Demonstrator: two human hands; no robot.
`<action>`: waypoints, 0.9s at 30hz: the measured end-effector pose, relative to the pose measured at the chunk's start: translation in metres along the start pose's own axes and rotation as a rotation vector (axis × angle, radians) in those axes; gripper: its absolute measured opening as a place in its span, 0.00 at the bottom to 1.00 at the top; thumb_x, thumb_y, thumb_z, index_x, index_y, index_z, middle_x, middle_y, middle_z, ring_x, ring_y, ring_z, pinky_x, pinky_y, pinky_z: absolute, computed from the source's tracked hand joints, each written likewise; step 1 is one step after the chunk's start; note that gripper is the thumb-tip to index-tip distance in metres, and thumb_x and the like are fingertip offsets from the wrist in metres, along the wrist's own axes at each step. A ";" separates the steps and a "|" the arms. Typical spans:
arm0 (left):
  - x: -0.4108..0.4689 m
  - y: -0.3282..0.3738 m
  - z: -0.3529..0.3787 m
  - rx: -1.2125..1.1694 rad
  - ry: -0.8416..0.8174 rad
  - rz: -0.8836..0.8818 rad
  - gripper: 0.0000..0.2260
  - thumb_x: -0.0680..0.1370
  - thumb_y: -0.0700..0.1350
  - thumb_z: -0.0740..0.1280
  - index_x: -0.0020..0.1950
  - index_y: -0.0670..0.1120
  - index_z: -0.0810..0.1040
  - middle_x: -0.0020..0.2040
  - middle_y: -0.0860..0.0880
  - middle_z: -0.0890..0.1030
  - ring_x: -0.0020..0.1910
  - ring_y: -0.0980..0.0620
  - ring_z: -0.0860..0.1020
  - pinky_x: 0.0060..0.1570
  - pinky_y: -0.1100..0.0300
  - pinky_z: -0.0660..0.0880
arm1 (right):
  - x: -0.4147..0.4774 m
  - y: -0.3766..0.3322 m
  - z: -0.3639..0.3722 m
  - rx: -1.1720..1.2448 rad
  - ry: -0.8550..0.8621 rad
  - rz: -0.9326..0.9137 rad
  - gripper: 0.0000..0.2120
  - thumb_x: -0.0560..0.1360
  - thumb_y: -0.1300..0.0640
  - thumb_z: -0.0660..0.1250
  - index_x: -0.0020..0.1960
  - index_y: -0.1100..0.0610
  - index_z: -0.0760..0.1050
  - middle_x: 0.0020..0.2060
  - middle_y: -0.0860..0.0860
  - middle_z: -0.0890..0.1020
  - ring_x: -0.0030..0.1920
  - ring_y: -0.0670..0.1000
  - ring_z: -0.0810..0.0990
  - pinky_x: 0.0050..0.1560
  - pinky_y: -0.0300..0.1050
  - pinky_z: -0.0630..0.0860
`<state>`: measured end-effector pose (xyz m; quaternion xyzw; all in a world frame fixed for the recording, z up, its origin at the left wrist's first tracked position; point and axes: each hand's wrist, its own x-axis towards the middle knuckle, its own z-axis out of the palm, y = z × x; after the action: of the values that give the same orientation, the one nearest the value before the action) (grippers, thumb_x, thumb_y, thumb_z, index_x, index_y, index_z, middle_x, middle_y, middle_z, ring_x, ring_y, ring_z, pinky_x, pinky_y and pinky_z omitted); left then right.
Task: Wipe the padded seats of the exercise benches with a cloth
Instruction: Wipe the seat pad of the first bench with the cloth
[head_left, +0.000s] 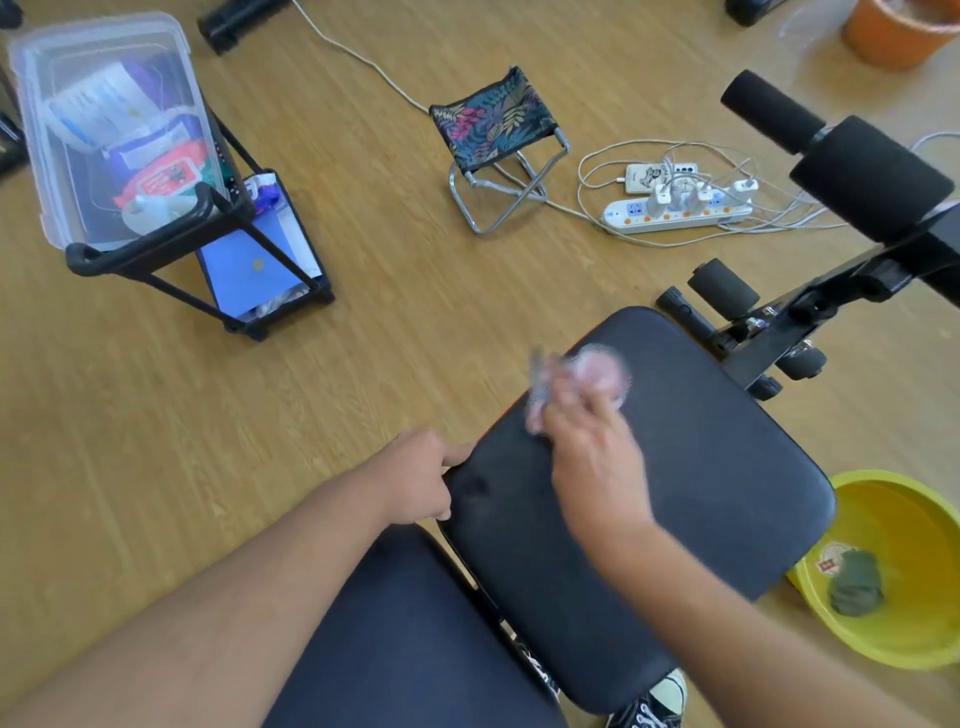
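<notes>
A black padded bench seat (717, 467) fills the middle right of the head view, with a second dark pad (405, 639) below it. My right hand (592, 447) is closed around a pale pinkish cloth (576, 376), blurred by motion, over the upper left part of the seat. At the seat's left edge my left hand (421, 478) grips the padding, fingers curled under the rim. Black foam rollers (862, 176) and the bench frame stand at the upper right.
A yellow basin (904, 525) holding a dark green rag (854, 582) sits on the floor at the right. A small folding stool (493, 140), power strips with cables (675, 208), a black rack with a clear plastic box (104, 130) and an orange bucket (893, 31) stand around.
</notes>
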<state>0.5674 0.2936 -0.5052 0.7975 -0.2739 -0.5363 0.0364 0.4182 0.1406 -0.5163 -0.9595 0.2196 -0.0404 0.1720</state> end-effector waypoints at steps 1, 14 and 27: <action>0.001 -0.001 -0.002 0.046 0.001 0.003 0.29 0.63 0.38 0.71 0.60 0.61 0.82 0.52 0.50 0.85 0.53 0.46 0.84 0.55 0.48 0.83 | -0.016 -0.018 0.012 0.096 -0.047 -0.041 0.17 0.72 0.68 0.66 0.60 0.60 0.81 0.64 0.54 0.79 0.65 0.55 0.74 0.67 0.46 0.69; -0.006 0.001 -0.001 0.107 -0.025 -0.010 0.35 0.63 0.44 0.72 0.64 0.72 0.73 0.51 0.53 0.87 0.59 0.52 0.81 0.59 0.49 0.80 | 0.012 0.063 -0.013 0.017 -0.025 -0.412 0.15 0.75 0.66 0.64 0.59 0.58 0.82 0.64 0.51 0.81 0.64 0.54 0.77 0.57 0.50 0.80; -0.023 0.023 -0.003 0.153 -0.022 -0.073 0.29 0.80 0.49 0.68 0.80 0.58 0.62 0.65 0.40 0.78 0.63 0.42 0.78 0.62 0.52 0.76 | 0.024 -0.019 0.010 0.067 -0.020 0.091 0.17 0.66 0.73 0.68 0.51 0.59 0.82 0.50 0.51 0.83 0.55 0.59 0.78 0.45 0.49 0.77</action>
<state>0.5544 0.2846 -0.4770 0.8016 -0.2850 -0.5234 -0.0472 0.4495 0.1490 -0.5192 -0.9426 0.2597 -0.0305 0.2078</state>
